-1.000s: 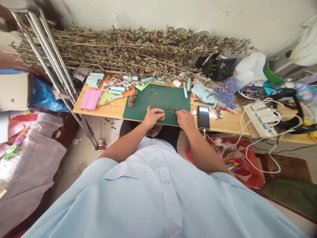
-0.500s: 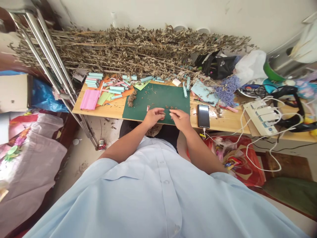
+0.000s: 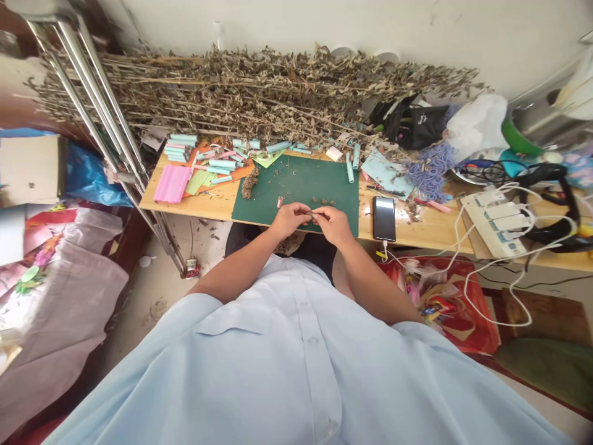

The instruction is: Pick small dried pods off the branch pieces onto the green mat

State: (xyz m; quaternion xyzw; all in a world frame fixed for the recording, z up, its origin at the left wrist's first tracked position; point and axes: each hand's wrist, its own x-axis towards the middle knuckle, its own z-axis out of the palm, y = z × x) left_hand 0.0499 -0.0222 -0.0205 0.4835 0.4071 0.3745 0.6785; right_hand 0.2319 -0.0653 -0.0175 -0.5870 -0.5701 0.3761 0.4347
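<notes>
Over the front edge of the green mat [image 3: 301, 179], my left hand [image 3: 293, 220] and my right hand [image 3: 332, 224] meet fingertip to fingertip. Both are pinched together around a small bit of brown dried plant material, mostly hidden by the fingers. Small brown crumbs [image 3: 324, 201] lie on the mat just beyond my right hand. A small pink paper roll [image 3: 280, 201] stands near my left hand. At the mat's left side rests a clump of dried leaves [image 3: 250, 183].
Dried stalks [image 3: 259, 86] stretch along the wall. Blue rolls [image 3: 222, 164] and a pink paper stack [image 3: 171, 183] lie left of the mat. To the right are a phone [image 3: 384, 218], purple yarn [image 3: 430, 170] and a power strip [image 3: 493, 219] with loose cables.
My right hand has moved left to meet my left hand, closing the gap between their fingertips. The whole view has shifted slightly.
</notes>
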